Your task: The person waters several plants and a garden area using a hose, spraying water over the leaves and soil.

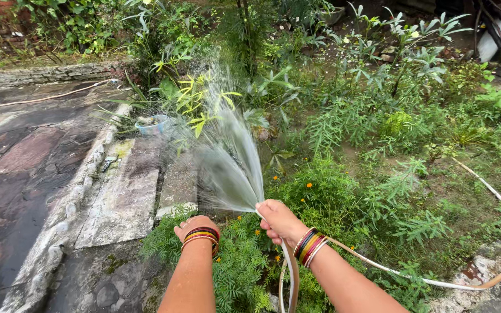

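Observation:
My right hand [278, 221] grips the end of a pale garden hose [465, 284], with a thumb over the mouth. A wide fan of water [227, 156] sprays up and away onto leafy plants [198, 104]. The hose loops down under my wrist and runs right across the garden bed. My left hand [191, 226] hangs beside it over green foliage, fingers curled down and mostly hidden; I cannot see anything in it. Both wrists wear coloured bangles.
A wet stone-paved path [24, 168] and a stone kerb [117, 191] lie to the left. A small blue pot [153, 124] stands by the kerb. Dense plants with orange flowers [331, 191] fill the bed. A thin hose line [47, 97] crosses the far paving.

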